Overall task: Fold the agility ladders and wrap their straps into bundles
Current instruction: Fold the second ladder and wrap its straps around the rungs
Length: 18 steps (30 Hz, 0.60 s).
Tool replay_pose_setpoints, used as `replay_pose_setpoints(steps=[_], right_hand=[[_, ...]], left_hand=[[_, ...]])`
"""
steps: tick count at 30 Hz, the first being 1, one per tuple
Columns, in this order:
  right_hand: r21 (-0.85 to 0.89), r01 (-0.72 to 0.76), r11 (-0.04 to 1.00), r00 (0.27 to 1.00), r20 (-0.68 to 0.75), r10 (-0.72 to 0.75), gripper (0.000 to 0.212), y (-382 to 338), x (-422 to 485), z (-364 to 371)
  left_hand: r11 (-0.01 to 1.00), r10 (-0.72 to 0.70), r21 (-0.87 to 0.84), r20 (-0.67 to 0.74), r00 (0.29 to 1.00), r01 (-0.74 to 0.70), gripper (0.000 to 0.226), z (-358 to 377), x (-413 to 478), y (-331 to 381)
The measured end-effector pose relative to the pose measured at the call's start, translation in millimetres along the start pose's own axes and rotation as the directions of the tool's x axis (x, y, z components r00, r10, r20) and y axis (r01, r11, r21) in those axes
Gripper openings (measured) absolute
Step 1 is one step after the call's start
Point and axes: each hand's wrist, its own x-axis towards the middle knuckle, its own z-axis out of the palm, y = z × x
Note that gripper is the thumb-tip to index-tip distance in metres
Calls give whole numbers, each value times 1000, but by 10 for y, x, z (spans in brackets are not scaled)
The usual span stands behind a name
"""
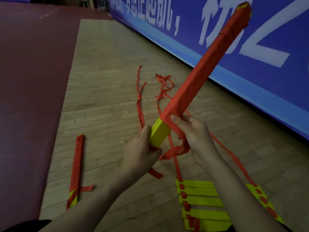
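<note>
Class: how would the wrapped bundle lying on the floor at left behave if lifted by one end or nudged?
The wrapped bundle probably stays stiff: its twin, the held bundle, juts out straight from one end. Flat-sided, so unlikely to roll. Its loose strap tail would likely dangle.

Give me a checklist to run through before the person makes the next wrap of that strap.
1. Left hand grips the held bundle at its yellow end: ok.
2. Right hand pinches the red strap at the wrap's edge: ok.
3. Held bundle fully wrapped: not ok, yellow end bare.
4. Strap tail free of the unfolded ladder below: cannot tell.
5. Finished bundle lies apart on the floor: ok.
</note>
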Motion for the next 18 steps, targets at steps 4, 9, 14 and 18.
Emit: replay_pose_setpoints(steps=[4, 9, 14, 18], right_hand=[[17, -141, 990, 972, 190, 136, 22, -15, -18, -83], [112, -172, 979, 964, 223, 144, 19, -30, -20, -99], [162, -203, 966, 965, 200, 169, 14, -29, -11, -103], [243, -209, 947, 960, 234, 152, 44, -20, 17, -88]], left_hand=[[977, -19, -210, 26, 999, 24, 40, -79, 27, -11], [880, -79, -455, 140, 987, 136, 44, -139, 19, 45], [690, -81, -674, 289, 954, 263, 41, -174, -4, 82], [523, -9, -795, 355, 935, 307, 38, -179, -11, 96]])
